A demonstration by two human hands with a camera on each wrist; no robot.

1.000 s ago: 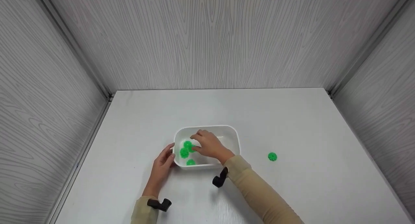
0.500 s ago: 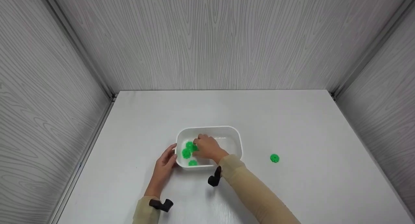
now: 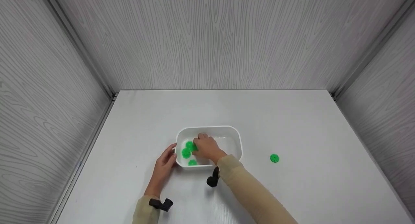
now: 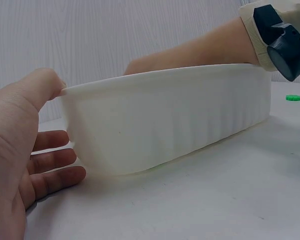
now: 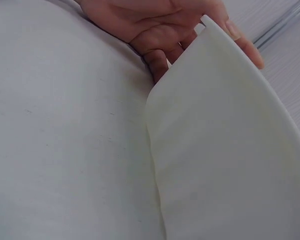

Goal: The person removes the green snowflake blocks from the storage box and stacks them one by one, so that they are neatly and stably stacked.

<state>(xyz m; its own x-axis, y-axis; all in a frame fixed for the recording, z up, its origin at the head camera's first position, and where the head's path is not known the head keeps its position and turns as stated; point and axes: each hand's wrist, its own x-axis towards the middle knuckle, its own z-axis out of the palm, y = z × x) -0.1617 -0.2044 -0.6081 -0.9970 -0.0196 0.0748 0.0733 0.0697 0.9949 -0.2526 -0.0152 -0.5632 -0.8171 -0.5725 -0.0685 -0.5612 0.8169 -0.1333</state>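
In the head view, a white plastic tub [image 3: 227, 146] stands on the table with several green notched plastic discs [image 3: 186, 153] in its left part. My left hand [image 3: 163, 165] holds the tub's left end. The left wrist view shows its thumb [image 4: 42, 85] at the rim and its other fingers [image 4: 52, 160] beside the outer wall. My right hand [image 3: 207, 147] reaches down inside the tub, thumb and fingers closing on one green disc [image 3: 195, 147] that they partly cover. The tub's wall hides this hand's fingers in both wrist views.
A single green disc [image 3: 274, 158] lies on the white table [image 3: 301, 126], right of the tub. Grey wood-grain panels [image 3: 207, 42] rise at the back and both sides. Each wrist carries a small black camera [image 3: 212, 181].
My right hand has lowered into the tub, and its spread thumb and fingers have come together on a green disc. The left hand keeps its hold on the tub; the view has shifted slightly.
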